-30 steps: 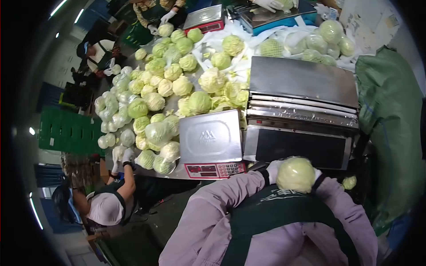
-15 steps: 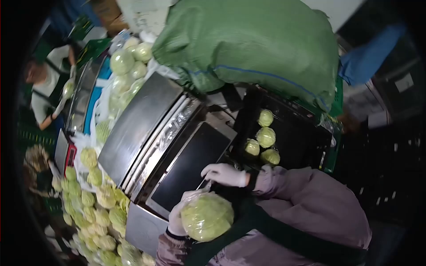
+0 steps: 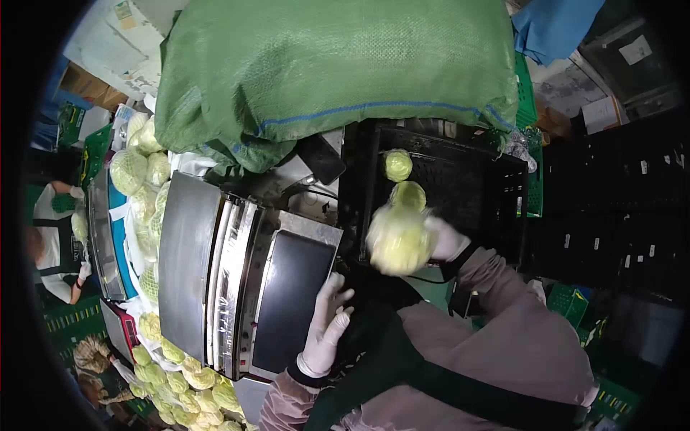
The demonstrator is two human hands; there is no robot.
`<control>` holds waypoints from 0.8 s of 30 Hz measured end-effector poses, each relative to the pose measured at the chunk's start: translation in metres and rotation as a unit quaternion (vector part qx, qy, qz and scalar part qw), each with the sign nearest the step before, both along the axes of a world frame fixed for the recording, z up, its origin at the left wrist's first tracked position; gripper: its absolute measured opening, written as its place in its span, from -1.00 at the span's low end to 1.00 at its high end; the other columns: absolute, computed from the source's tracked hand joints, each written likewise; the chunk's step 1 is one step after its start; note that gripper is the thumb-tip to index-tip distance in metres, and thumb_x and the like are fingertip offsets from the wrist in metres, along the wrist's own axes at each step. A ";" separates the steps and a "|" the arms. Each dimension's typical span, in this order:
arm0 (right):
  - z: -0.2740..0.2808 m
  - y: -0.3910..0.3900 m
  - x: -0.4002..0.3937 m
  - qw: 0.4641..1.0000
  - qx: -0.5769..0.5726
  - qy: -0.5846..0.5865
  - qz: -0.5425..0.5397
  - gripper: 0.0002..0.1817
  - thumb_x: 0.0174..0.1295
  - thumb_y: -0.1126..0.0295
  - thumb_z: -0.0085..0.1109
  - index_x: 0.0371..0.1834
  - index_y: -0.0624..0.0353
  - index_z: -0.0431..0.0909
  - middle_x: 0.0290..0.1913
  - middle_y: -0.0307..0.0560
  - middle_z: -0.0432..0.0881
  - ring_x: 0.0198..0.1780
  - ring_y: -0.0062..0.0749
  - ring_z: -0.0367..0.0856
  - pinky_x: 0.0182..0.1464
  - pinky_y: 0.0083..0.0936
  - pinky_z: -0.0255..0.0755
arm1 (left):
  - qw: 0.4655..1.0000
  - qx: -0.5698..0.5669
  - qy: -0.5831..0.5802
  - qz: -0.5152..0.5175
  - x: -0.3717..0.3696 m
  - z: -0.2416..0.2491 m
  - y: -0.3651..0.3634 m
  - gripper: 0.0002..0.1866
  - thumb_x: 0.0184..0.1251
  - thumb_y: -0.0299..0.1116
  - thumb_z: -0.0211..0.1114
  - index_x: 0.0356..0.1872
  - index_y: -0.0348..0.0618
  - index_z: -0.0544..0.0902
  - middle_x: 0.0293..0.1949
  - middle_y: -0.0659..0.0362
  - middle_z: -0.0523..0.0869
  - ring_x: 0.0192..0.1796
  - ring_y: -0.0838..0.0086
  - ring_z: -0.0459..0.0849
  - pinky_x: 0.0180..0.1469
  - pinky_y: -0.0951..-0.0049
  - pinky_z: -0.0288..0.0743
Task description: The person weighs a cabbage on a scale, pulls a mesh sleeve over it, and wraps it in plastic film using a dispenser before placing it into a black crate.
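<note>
On the stacked black crates (image 3: 596, 215) at the right we make out white labels (image 3: 643, 167), too small for us to read; a white sheet (image 3: 635, 49) farther back is just as illegible. Our right hand (image 3: 449, 241), gloved in white, has its fingers grasping a film-wrapped cabbage (image 3: 399, 243) from its right side, at the near left corner of an open black crate (image 3: 460, 197). The cabbage is roundish and blurred; we can pick out no clear long axis, nor tell which way its stem points. Two more cabbages (image 3: 398, 165) lie inside along the crate's left edge, the nearer one partly covered by the one we hold. Our left hand (image 3: 325, 332) is released, fingers loosely spread at the right edge of the film-wrapping machine (image 3: 190, 255), by its black plate (image 3: 295, 287). A green woven sack (image 3: 330, 72) with a blue stripe bulges along the crate's far edge. Between machine and crate sits a dark flat panel (image 3: 321, 159). A cabbage pile (image 3: 190, 381) crowds the machine's near left corner, and farther left is an aproned co-worker (image 3: 65, 248).
</note>
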State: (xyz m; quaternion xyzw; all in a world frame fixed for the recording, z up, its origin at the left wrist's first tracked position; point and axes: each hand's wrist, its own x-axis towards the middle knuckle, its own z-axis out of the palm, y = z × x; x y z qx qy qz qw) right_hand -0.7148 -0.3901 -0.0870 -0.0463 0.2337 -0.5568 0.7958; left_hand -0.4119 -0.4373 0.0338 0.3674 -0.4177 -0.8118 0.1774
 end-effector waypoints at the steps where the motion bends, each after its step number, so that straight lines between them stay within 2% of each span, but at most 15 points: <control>1: -0.018 -0.001 -0.030 0.982 0.007 0.189 -0.003 -0.35 0.31 0.11 0.01 0.36 0.29 0.19 0.33 0.08 0.34 0.32 -0.13 0.36 0.36 -0.16 0.25 | 1.000 0.015 -0.009 -0.005 0.003 -0.003 -0.001 -0.25 0.38 -0.12 0.17 0.45 -0.22 0.05 0.40 0.00 0.19 0.34 0.25 0.32 0.34 0.28 0.20; 2: -0.045 0.003 -0.056 0.981 0.011 0.176 -0.076 -0.43 0.37 0.12 -0.08 0.33 0.24 0.23 0.33 0.04 0.33 0.31 -0.12 0.36 0.30 -0.08 0.33 | 0.999 0.030 -0.018 -0.009 0.008 -0.007 -0.002 -0.30 0.39 -0.15 0.17 0.43 -0.23 0.11 0.37 0.02 0.26 0.31 0.28 0.36 0.33 0.29 0.21; 3: -0.052 0.002 -0.077 0.980 0.132 -0.022 -0.150 -0.45 0.36 0.08 -0.05 0.33 0.13 0.26 0.32 0.02 0.35 0.30 -0.11 0.38 0.26 0.00 0.35 | 0.999 0.023 -0.044 -0.001 0.013 -0.014 -0.002 -0.35 0.40 -0.19 0.17 0.40 -0.24 0.17 0.33 0.03 0.32 0.30 0.30 0.38 0.33 0.31 0.22; 4: -0.100 0.012 -0.104 0.955 0.114 0.216 -0.168 -0.41 0.32 -0.03 0.00 0.33 0.00 0.28 0.33 -0.02 0.35 0.32 -0.10 0.35 0.29 0.09 0.26 | 0.997 0.016 -0.072 0.007 0.020 -0.021 0.000 -0.40 0.40 -0.23 0.16 0.37 -0.25 0.22 0.29 0.05 0.38 0.28 0.32 0.40 0.33 0.32 0.23; 5: -0.096 0.008 -0.109 0.921 0.133 0.298 -0.212 -0.36 0.25 -0.11 0.05 0.33 -0.05 0.29 0.33 -0.06 0.35 0.31 -0.09 0.36 0.29 0.17 0.20 | 0.994 0.041 -0.094 0.043 0.027 -0.029 0.005 -0.46 0.41 -0.29 0.15 0.34 -0.26 0.27 0.23 0.08 0.45 0.26 0.35 0.42 0.33 0.35 0.23; 8: -0.145 -0.004 -0.153 0.877 0.348 0.149 -0.297 -0.13 0.02 -0.05 0.37 0.37 -0.02 0.18 0.28 -0.05 0.36 0.24 -0.11 0.42 0.16 0.00 0.39 | 0.980 0.066 -0.166 0.083 0.038 -0.033 0.006 -0.49 0.43 -0.22 0.10 0.29 -0.30 0.31 0.20 -0.01 0.48 0.22 0.30 0.50 0.29 0.32 0.32; 9: -0.168 -0.008 -0.162 0.875 0.355 0.148 -0.293 -0.13 0.02 -0.05 0.37 0.37 -0.02 0.18 0.28 -0.05 0.36 0.24 -0.11 0.42 0.16 0.00 0.39 | 0.975 0.067 -0.195 0.087 0.050 -0.044 0.013 -0.49 0.43 -0.20 0.11 0.27 -0.31 0.33 0.17 -0.02 0.51 0.19 0.32 0.53 0.27 0.35 0.34; 11: -0.206 -0.010 -0.168 0.729 0.530 0.298 -0.315 0.04 -0.11 -0.08 0.45 0.42 -0.02 0.08 0.30 0.02 0.35 0.22 -0.11 0.45 0.13 -0.08 0.42 | 0.967 0.090 -0.217 0.101 0.052 -0.046 0.015 -0.49 0.44 -0.19 0.10 0.26 -0.31 0.33 0.16 -0.02 0.52 0.18 0.33 0.53 0.26 0.36 0.34; 13: -0.243 -0.014 -0.168 0.699 0.558 0.346 -0.284 0.06 -0.12 -0.10 0.45 0.43 -0.02 0.07 0.30 0.02 0.35 0.21 -0.10 0.45 0.11 -0.08 0.43 | 0.958 0.111 -0.240 0.114 0.052 -0.047 0.015 -0.49 0.45 -0.17 0.08 0.26 -0.31 0.34 0.15 -0.03 0.53 0.18 0.35 0.54 0.24 0.39 0.35; 17: -0.297 -0.017 -0.154 0.564 0.614 0.520 -0.188 0.13 -0.18 -0.14 0.47 0.46 -0.03 0.03 0.30 0.04 0.34 0.19 -0.09 0.47 0.06 -0.06 0.46 | 0.951 0.138 -0.251 0.120 0.052 -0.050 0.017 -0.51 0.46 -0.18 0.07 0.26 -0.31 0.34 0.16 -0.03 0.53 0.18 0.35 0.54 0.23 0.40 0.36; 18: -0.302 -0.013 -0.154 0.523 0.621 0.559 -0.167 0.15 -0.20 -0.15 0.47 0.46 -0.03 0.02 0.31 0.04 0.34 0.19 -0.09 0.47 0.05 -0.05 0.47 | 0.947 0.147 -0.250 0.136 0.047 -0.048 0.013 -0.57 0.46 -0.28 0.07 0.24 -0.30 0.37 0.13 0.00 0.55 0.15 0.38 0.55 0.23 0.41 0.36; 19: -0.301 -0.010 -0.151 0.540 0.626 0.532 -0.183 0.29 -0.42 -0.20 0.55 0.46 -0.02 0.05 0.33 0.21 0.34 0.30 0.01 0.39 0.33 -0.31 0.29 | 0.945 0.156 -0.246 0.150 0.043 -0.047 0.010 -0.62 0.47 -0.37 0.06 0.23 -0.30 0.39 0.11 0.03 0.57 0.13 0.40 0.56 0.23 0.41 0.36; 20: -0.302 -0.013 -0.149 0.526 0.637 0.537 -0.171 0.27 -0.36 -0.18 0.54 0.47 -0.03 0.01 0.30 0.22 0.37 0.28 -0.05 0.42 0.31 -0.30 0.28 | 0.946 0.156 -0.243 0.146 0.042 -0.048 0.007 -0.62 0.47 -0.37 0.06 0.23 -0.30 0.39 0.11 0.03 0.57 0.13 0.40 0.56 0.23 0.41 0.36; 23: -0.285 -0.015 -0.136 0.581 0.592 0.499 -0.250 0.28 -0.30 -0.16 0.53 0.48 0.06 -0.03 0.23 0.22 0.44 0.19 -0.10 0.48 0.27 -0.35 0.31 | 0.951 0.142 -0.212 0.172 0.040 -0.048 0.004 -0.63 0.47 -0.39 0.06 0.22 -0.31 0.39 0.11 0.01 0.56 0.13 0.39 0.56 0.26 0.39 0.35; 24: -0.271 -0.022 -0.131 0.561 0.643 0.450 -0.265 0.09 -0.15 -0.10 0.46 0.43 0.07 0.06 0.11 0.11 0.50 0.00 -0.14 0.56 0.02 -0.30 0.45 | 0.952 0.139 -0.211 0.175 0.041 -0.047 0.002 -0.63 0.47 -0.39 0.06 0.22 -0.31 0.39 0.11 0.01 0.56 0.13 0.39 0.56 0.26 0.39 0.35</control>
